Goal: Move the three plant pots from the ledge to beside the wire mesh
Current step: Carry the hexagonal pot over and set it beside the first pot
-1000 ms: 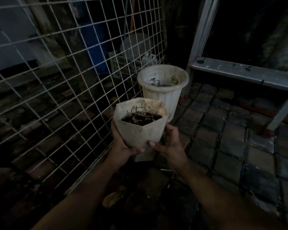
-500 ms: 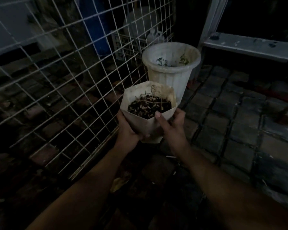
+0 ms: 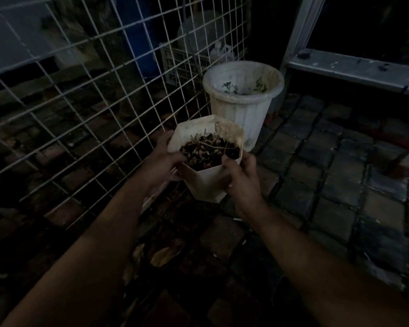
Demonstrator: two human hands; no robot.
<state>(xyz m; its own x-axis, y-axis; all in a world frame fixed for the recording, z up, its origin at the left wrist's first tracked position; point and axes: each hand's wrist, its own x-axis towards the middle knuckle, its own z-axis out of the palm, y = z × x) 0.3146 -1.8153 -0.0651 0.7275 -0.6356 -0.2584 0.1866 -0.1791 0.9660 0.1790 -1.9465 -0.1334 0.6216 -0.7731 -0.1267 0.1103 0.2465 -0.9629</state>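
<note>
Both hands wrap faceted white pot (image 3: 207, 182) — left hand (image 3: 162, 159) on mesh side, right hand (image 3: 242, 178) on other side. Pot upright, low, just in front of round ribbed pot (image 3: 242, 107), close beside wire mesh (image 3: 99, 90). Paving (image 3: 316, 166) straight below — looks ready to set down.

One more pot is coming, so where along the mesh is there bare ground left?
Free: the dark pavers in front of the angular pot, along the wire mesh. Also the open pavers right of both pots. Crowded: the gap between the angular pot and the round pot.
</note>
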